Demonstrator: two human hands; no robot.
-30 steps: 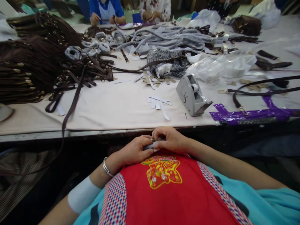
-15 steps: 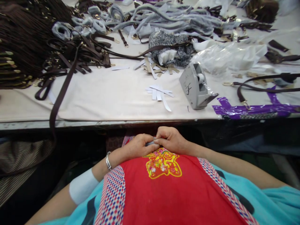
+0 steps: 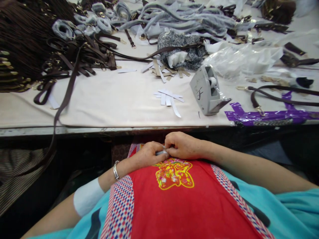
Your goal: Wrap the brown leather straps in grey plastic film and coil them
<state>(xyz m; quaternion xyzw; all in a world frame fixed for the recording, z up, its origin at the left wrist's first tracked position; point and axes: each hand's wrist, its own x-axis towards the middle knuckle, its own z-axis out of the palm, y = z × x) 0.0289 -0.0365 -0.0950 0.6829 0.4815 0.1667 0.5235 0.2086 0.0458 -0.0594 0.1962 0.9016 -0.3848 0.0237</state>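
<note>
My left hand (image 3: 147,155) and my right hand (image 3: 181,146) meet over my red apron (image 3: 179,202), just below the table's front edge. Both are closed in a pinch on a small grey piece (image 3: 161,152) between the fingertips; most of it is hidden by the fingers. A silver bracelet (image 3: 116,170) circles my left wrist. On the cream table (image 3: 112,106) ahead lie white paper strips (image 3: 168,98) and a grey tape dispenser (image 3: 206,91).
Dark brown straps (image 3: 82,59) and stacked brown bags (image 3: 17,43) fill the table's left, one strap hanging over the edge (image 3: 58,113). Grey wrapped straps (image 3: 174,16) lie at the back, a plastic bag (image 3: 239,61) at right, and purple tape (image 3: 269,116) on the right front.
The view has tilted down since a second ago, so the people at the far end are out of sight. My hands stay together on the small piece, shifted only slightly.
</note>
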